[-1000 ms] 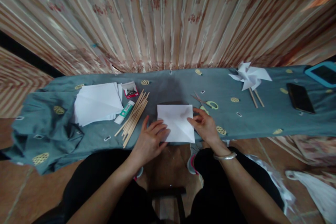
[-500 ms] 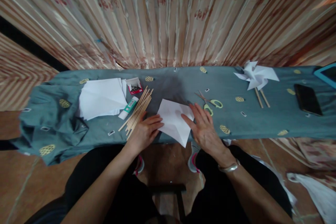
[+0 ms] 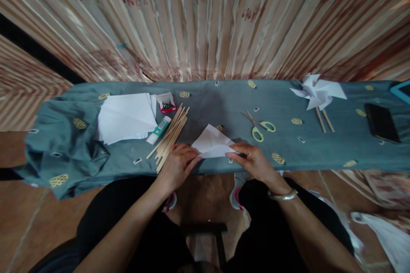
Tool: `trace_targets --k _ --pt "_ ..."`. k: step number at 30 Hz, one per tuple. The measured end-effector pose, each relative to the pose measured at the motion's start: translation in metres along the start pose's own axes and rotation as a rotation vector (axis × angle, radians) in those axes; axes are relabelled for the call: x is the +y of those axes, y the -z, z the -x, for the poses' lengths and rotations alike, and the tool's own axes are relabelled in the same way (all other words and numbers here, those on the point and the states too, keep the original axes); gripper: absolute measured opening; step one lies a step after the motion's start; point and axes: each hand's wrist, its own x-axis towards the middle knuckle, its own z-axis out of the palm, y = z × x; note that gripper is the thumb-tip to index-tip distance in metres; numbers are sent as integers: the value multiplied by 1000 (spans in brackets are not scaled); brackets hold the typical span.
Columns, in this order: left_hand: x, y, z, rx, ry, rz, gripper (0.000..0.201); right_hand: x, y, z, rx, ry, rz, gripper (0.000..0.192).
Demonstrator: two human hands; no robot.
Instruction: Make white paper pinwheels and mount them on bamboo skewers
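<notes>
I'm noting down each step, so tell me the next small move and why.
Probably press the bend in the white sheet flat: the left hand and the right hand pinch it at opposite sides, and its near part looks curled up rather than lying flat.

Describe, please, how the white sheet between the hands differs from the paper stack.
The white sheet is held at its sides by the left hand and the right hand, while the paper stack lies untouched on the cloth. The white sheet is bent into a roughly triangular outline; the paper stack lies mostly flat. The white sheet looks single, whereas the paper stack has several uneven layers. Both are white.
</notes>
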Motion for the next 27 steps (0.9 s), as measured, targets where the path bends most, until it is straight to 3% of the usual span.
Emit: trace_targets --k 7,11,15,20,27 --pt "-2 0 -3 104 87 -71 24 9 -6 -7 119 -163 -79 20" --pt "11 -3 -7 212 -28 -248 41 8 -6 -11 149 -170 -37 21" --pt "29 -18 -7 60 -210 -336 42 6 -6 -18 159 -167 -19 21" --pt "28 -31 -6 -74 -179 -353 50 3 -3 -25 118 -199 22 21" --pt "21 -37 -6 -114 -154 -341 66 0 -3 -29 129 -193 73 29"
